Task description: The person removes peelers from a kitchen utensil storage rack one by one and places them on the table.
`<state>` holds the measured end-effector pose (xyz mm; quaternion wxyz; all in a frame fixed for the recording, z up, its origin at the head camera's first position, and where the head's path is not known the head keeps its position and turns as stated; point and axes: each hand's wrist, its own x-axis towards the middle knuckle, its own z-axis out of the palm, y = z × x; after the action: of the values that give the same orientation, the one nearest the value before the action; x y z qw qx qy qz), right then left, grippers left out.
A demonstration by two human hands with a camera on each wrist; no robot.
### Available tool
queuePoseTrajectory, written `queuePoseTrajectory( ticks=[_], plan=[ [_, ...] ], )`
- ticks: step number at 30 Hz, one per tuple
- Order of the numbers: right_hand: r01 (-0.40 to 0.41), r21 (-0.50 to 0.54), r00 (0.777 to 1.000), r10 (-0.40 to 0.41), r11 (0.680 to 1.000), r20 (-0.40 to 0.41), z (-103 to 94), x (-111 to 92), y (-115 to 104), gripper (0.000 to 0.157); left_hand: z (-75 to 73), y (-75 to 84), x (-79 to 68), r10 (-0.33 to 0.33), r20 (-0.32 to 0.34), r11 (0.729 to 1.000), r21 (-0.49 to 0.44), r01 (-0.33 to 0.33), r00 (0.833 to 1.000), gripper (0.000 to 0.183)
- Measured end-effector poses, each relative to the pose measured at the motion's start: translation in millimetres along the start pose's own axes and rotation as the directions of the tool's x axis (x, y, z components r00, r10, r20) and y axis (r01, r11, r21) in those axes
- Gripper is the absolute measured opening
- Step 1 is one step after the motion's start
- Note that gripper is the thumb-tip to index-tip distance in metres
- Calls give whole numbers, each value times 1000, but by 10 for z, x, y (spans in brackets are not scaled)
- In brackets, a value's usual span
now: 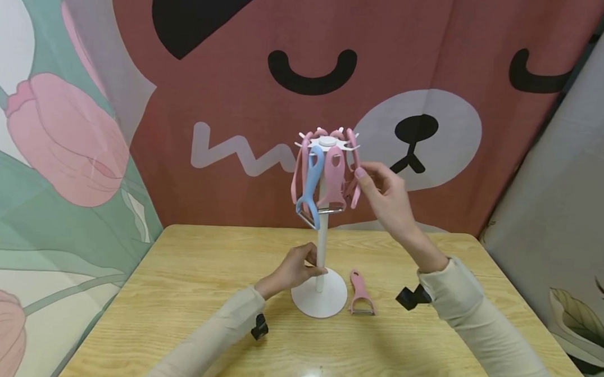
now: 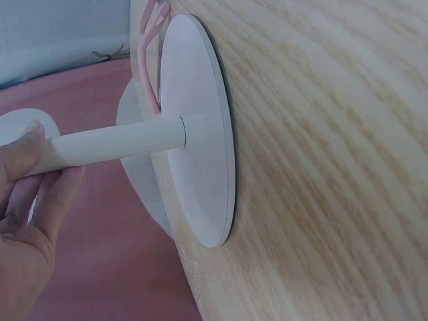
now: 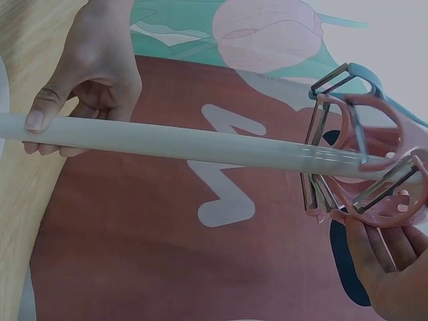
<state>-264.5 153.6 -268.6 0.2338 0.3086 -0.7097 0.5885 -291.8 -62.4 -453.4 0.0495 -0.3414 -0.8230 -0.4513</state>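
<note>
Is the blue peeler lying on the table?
No, the blue peeler hangs from the top of the white stand; only a pink peeler lies on the table.

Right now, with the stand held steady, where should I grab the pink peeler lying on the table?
Take the pink peeler by its handle, the far narrow end, coming from above with the right hand. It lies flat beside the stand base, blade toward you, so the handle is the safer, slimmer part. The left hand holds the pole.
</note>
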Motion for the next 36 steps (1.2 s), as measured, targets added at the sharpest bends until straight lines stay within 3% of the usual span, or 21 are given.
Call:
queuePoseTrajectory(
  ticks=[36],
  plan=[
    [15,-4,1000,-16,1000,-18,-42,-12,-3,25,-1,-3,-8,1,9,1000,12,-1,1000,24]
  ],
)
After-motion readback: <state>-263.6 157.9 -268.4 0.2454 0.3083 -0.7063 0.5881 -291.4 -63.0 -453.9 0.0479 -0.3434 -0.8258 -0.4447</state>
